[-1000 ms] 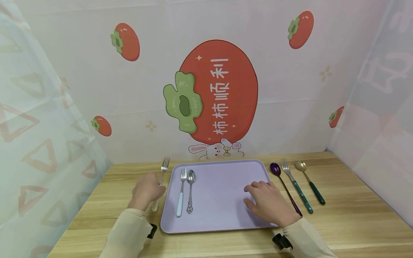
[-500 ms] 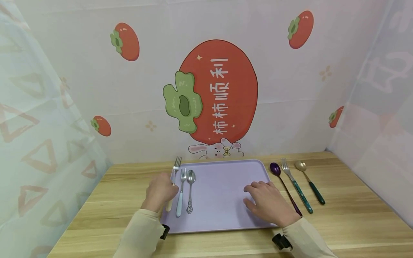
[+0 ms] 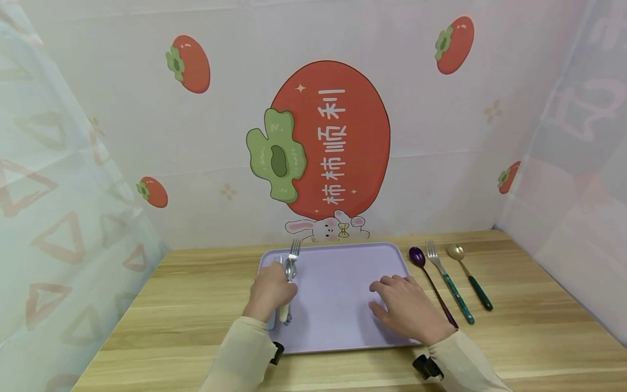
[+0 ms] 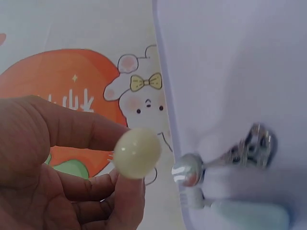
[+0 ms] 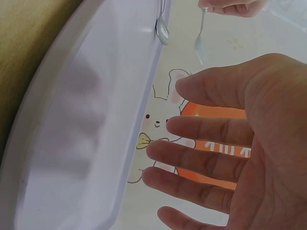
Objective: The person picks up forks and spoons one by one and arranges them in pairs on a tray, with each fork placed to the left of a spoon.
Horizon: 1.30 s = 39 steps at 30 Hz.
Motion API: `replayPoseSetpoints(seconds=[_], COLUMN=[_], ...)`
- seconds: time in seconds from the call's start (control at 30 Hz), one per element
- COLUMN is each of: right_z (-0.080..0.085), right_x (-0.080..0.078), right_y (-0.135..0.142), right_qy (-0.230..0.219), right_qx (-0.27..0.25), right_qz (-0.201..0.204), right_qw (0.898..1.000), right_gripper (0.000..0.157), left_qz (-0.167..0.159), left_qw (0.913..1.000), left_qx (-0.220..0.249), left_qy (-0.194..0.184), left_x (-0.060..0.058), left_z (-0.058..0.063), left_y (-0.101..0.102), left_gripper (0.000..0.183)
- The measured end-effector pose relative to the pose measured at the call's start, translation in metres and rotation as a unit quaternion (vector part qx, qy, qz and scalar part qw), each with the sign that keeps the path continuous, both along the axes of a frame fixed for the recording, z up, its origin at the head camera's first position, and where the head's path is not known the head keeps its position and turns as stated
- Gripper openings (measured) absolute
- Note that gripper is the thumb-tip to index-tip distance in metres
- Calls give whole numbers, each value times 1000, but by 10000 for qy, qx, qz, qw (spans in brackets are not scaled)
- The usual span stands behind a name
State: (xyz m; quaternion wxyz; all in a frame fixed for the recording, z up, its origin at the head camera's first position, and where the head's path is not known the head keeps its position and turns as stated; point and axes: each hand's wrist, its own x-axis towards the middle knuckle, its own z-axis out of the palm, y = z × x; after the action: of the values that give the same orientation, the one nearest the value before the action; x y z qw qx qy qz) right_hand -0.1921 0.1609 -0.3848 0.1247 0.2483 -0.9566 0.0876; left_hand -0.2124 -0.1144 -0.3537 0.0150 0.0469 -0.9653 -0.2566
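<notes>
My left hand point(image 3: 271, 292) pinches a fork point(image 3: 294, 249) with a cream handle point(image 4: 137, 153), held above the left part of the lilac tray point(image 3: 338, 316). In the left wrist view, the rounded end of that handle faces the camera. Below it on the tray lie a silver spoon point(image 4: 252, 149) with an ornate handle and a fork with a pale blue handle point(image 4: 249, 214). The hand covers much of both in the head view. Over the tray's right side, my right hand point(image 3: 409, 309) hovers with fingers spread and nothing in it.
Right of the tray, on the wooden table point(image 3: 529, 326), lie a purple spoon point(image 3: 418, 256), a fork with a teal handle point(image 3: 458, 296) and a gold spoon with a green handle point(image 3: 481, 294). A printed cloth point(image 3: 431, 179) stands behind the table.
My left hand has carried the cream-handled fork rightward, from beside the tray's left edge to over the silver spoon. The right hand keeps its place.
</notes>
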Motion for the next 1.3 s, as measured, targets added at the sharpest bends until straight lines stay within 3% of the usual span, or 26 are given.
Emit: replayPoseSetpoints(seconds=[0.23,0.5,0.73,0.93,1.3], right_z=[0,0,0,0,-1], right_x=[0,0,0,1,0], right_y=[-1,-1,-1,-1,-2], right_qy=[13,4,86,18,-11], right_qx=[4,-9,38,7,48], right_qz=[24,42,48,47,16], right_qw=[10000,10000,9999,10000,10000], right_gripper=[23,23,22,23,23], left_qz=[-17,-247,-123,-231,4], left_qw=[9999,9996,9990,9995,9967], left_qx=[115,-93,360,154,528], left_qy=[-71,43,-219,-161,-610], left_x=[-2,-7,-11,-12,-17], left_z=[-9,-14,-18,-21,-31], left_y=[22,38,53,61,70], left_gripper=[13,14,17,18,18])
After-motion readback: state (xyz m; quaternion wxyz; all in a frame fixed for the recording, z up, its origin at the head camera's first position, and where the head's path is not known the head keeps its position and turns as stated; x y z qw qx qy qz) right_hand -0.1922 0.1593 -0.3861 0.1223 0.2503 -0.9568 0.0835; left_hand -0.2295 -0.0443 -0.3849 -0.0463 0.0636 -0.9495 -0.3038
